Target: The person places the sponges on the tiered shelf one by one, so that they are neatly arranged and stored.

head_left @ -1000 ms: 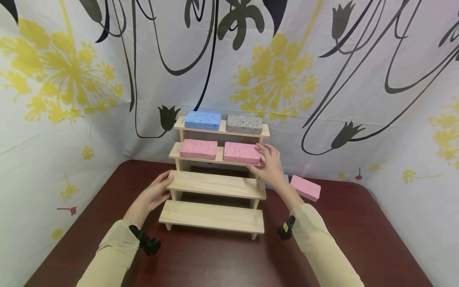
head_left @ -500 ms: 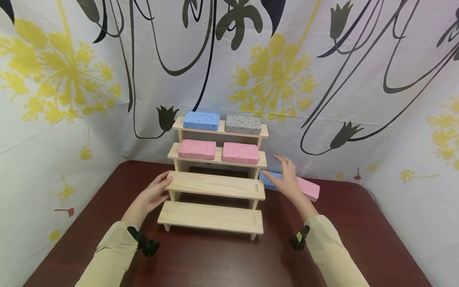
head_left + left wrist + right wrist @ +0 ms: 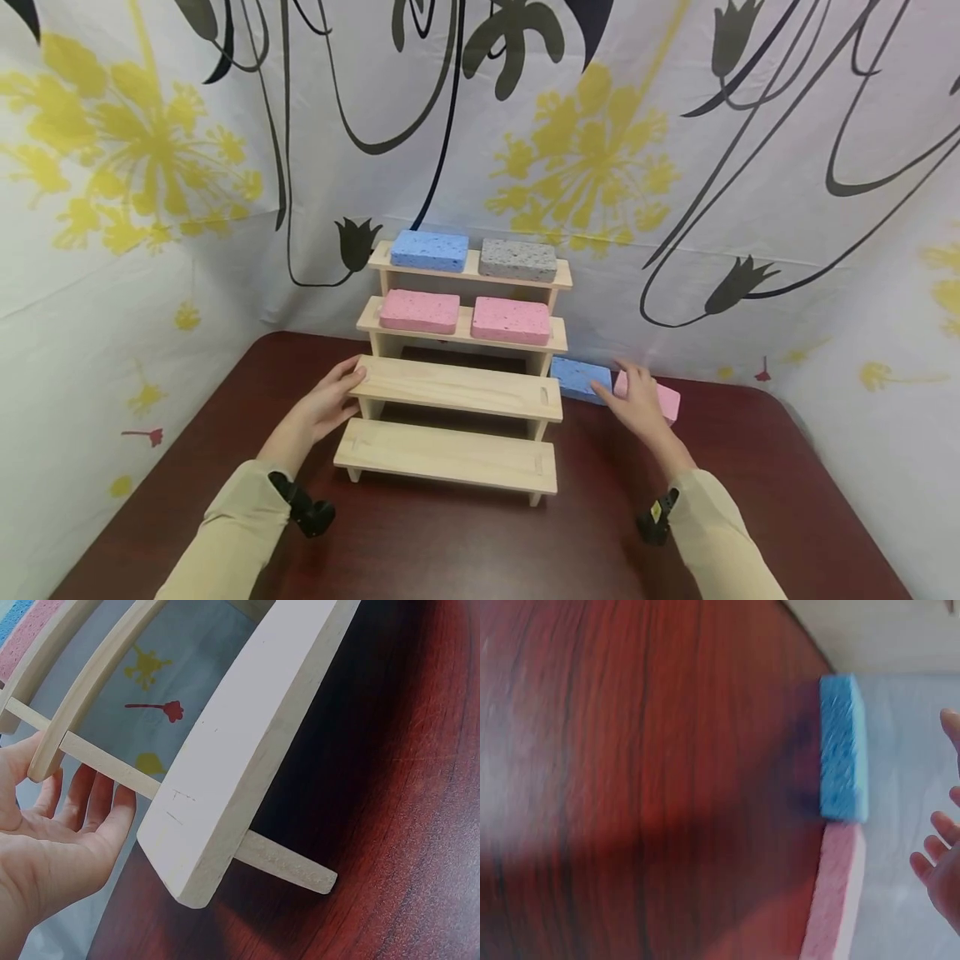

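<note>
A wooden tiered shelf stand is on the dark table. Its left end, at the second step from the bottom, is gripped by my left hand; in the left wrist view the fingers curl below that step. My right hand hovers with spread fingers over two sponges on the table, a blue sponge and a pink sponge partly hidden by the hand. In the right wrist view these two lie end to end, and the hand is apart from them.
On the top step sit a blue sponge and a grey sponge. Two pink sponges, a left one and a right one, lie one step lower. A patterned cloth encloses the table behind and at the sides.
My right hand has let go of the right pink sponge on the second step and moved right and down to above the sponges on the table. My left hand stays at the stand.
</note>
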Available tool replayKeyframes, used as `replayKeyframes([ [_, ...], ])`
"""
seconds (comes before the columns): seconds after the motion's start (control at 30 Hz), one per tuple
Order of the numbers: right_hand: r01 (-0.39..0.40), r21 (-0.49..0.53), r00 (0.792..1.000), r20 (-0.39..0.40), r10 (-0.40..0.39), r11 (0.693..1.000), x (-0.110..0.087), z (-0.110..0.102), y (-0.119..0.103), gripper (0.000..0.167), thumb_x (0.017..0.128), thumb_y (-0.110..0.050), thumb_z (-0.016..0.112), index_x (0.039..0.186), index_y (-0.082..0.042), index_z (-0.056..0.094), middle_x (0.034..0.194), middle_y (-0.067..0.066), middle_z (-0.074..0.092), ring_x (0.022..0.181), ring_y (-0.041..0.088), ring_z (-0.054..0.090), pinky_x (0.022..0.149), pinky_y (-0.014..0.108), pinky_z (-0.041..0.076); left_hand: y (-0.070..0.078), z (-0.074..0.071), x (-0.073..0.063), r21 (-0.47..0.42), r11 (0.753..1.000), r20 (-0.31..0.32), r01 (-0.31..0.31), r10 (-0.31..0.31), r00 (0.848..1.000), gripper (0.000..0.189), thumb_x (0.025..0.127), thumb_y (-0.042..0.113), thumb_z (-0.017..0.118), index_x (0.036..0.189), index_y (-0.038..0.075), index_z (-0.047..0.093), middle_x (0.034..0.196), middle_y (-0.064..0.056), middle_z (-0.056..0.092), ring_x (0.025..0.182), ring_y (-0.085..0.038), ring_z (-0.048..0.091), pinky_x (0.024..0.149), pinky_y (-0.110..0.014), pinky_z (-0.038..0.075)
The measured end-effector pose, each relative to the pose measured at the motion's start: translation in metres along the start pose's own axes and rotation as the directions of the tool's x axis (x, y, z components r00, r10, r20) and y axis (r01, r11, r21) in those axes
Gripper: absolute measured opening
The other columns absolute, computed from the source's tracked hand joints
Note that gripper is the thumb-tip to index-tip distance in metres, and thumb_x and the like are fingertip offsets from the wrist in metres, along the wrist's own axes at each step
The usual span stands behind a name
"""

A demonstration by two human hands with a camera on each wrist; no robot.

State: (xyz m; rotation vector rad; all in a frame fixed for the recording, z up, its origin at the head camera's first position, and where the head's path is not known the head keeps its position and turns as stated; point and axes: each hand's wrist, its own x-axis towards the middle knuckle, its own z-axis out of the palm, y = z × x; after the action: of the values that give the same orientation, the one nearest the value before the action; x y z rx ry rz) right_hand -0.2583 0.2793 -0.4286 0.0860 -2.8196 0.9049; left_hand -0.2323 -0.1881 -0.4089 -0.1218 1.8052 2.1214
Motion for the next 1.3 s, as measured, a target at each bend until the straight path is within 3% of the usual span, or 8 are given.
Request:
replayKeyframes([
  [0.17,-0.054,-0.067,0.996,0.060,0.058,0.996,0.000,-0.004,0.019,0.079,0.085,-0.044,0.058,0.138,0.006,0.027,0.137,0.035,0.024,0.126,0.048,0.023,0.102,0.063,0.023,-0.001,-0.001,0.002,-0.013,1.000,-0.008,0.008,-0.008,1.000,0.070,0.097,0.029,0.044,0.148,0.016,-0.002,0.153,-0.018,0.003,0.141,-0.031,0.009,0.115,-0.048,0.012],
  [0.57,-0.124,-0.191,0.986,0.089,0.143,0.974,0.001,-0.016,0.057,0.094,0.078,-0.051,0.063,0.141,0.004,0.019,0.139,0.035,0.019,0.123,0.053,0.017,0.096,0.067,0.018,-0.002,0.000,0.002,-0.013,1.000,-0.017,0.022,-0.022,1.000,0.071,0.097,0.028,0.043,0.148,0.015,-0.004,0.153,-0.018,0.001,0.141,-0.032,0.007,0.115,-0.049,0.011],
  [0.77,-0.079,-0.253,0.982,0.148,0.120,0.964,0.004,-0.020,0.075,0.086,0.080,-0.043,0.063,0.138,0.007,0.024,0.136,0.037,0.023,0.121,0.055,0.022,0.095,0.069,0.023,-0.001,-0.003,0.001,-0.011,1.000,-0.006,0.018,-0.018,1.000,0.072,0.097,0.029,0.044,0.148,0.015,-0.005,0.153,-0.018,0.001,0.141,-0.032,0.007,0.115,-0.048,0.011],
  [0.9,-0.071,-0.235,0.982,0.152,0.108,0.970,0.001,-0.022,0.081,0.076,0.080,-0.036,0.066,0.132,0.008,0.033,0.130,0.038,0.030,0.115,0.052,0.031,0.092,0.066,0.032,-0.001,-0.001,0.001,-0.004,1.000,0.012,0.017,-0.017,1.000,0.073,0.096,0.030,0.045,0.148,0.015,-0.004,0.153,-0.019,0.001,0.141,-0.032,0.006,0.115,-0.049,0.010],
  [1.13,-0.097,-0.202,0.968,0.210,0.140,0.975,0.002,-0.022,0.076,0.080,0.076,-0.037,0.071,0.131,0.009,0.036,0.127,0.038,0.034,0.109,0.050,0.037,0.091,0.064,0.034,-0.003,-0.004,-0.004,0.013,1.000,-0.005,0.017,-0.017,1.000,0.072,0.097,0.031,0.044,0.148,0.014,-0.004,0.153,-0.019,-0.001,0.141,-0.032,0.006,0.114,-0.050,0.011],
  [1.3,-0.101,-0.209,0.973,0.184,0.141,0.973,0.004,-0.025,0.076,0.079,0.074,-0.036,0.073,0.128,0.009,0.038,0.121,0.036,0.038,0.101,0.048,0.042,0.085,0.060,0.039,-0.006,-0.002,0.000,-0.010,1.000,0.002,0.005,-0.005,1.000,0.074,0.096,0.033,0.044,0.148,0.015,-0.006,0.153,-0.019,-0.002,0.141,-0.032,0.005,0.115,-0.049,0.010],
])
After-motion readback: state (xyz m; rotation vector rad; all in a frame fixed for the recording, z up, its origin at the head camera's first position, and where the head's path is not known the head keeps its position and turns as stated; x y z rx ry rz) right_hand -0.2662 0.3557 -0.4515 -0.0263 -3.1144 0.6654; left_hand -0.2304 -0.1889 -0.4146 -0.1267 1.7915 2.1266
